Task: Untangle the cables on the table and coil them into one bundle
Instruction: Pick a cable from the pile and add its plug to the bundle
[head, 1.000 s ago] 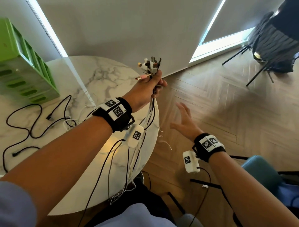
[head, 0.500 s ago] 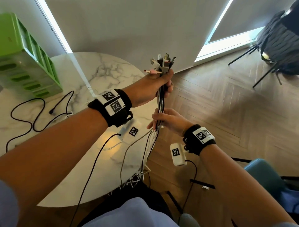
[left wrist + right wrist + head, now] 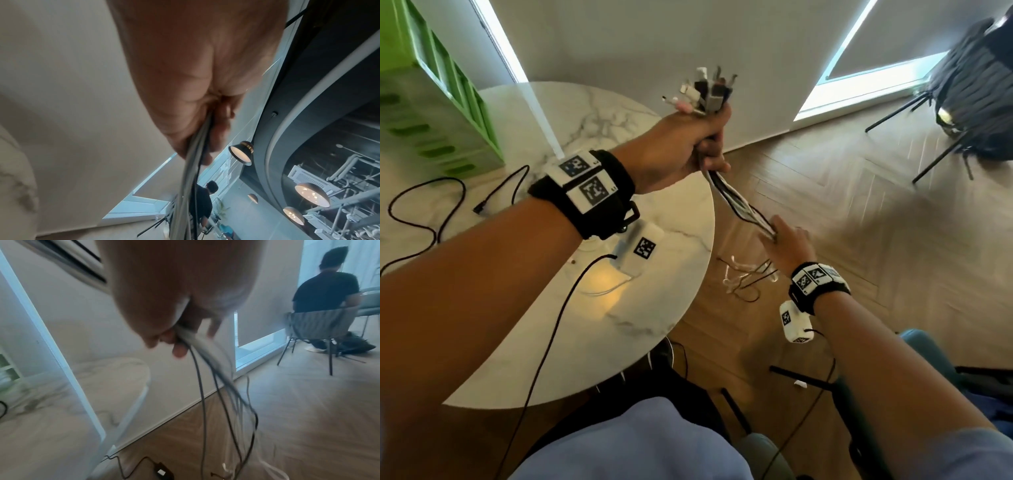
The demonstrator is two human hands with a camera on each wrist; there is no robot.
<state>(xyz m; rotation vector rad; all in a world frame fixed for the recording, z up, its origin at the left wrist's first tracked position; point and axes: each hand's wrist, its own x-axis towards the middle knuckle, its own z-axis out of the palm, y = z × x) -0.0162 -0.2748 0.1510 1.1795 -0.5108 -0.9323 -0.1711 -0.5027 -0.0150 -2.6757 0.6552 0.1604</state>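
My left hand (image 3: 690, 144) grips a bunch of black and white cables (image 3: 738, 202) just below their plug ends (image 3: 705, 90), held up past the round marble table's (image 3: 524, 329) right edge. The bunch runs taut down and right to my right hand (image 3: 786, 240), whose fingers close round it over the wooden floor. Below that hand the loose cable tails (image 3: 746, 279) dangle, blurred. In the left wrist view the cables (image 3: 191, 175) leave my left hand (image 3: 197, 123); in the right wrist view they hang from my right hand (image 3: 179, 331). One black cable (image 3: 431, 219) still lies on the table.
A green slotted rack (image 3: 431, 102) stands on the table's far left. A grey chair (image 3: 969, 99) with thin black legs sits at the far right, where a person (image 3: 327, 293) sits. A teal chair (image 3: 935, 356) is near my right arm. A black adapter (image 3: 162, 470) lies on the floor.
My right hand came in from open to close round the bunch, then slid down and right along it, pulling it straight. My left hand rose slightly with the plug ends.
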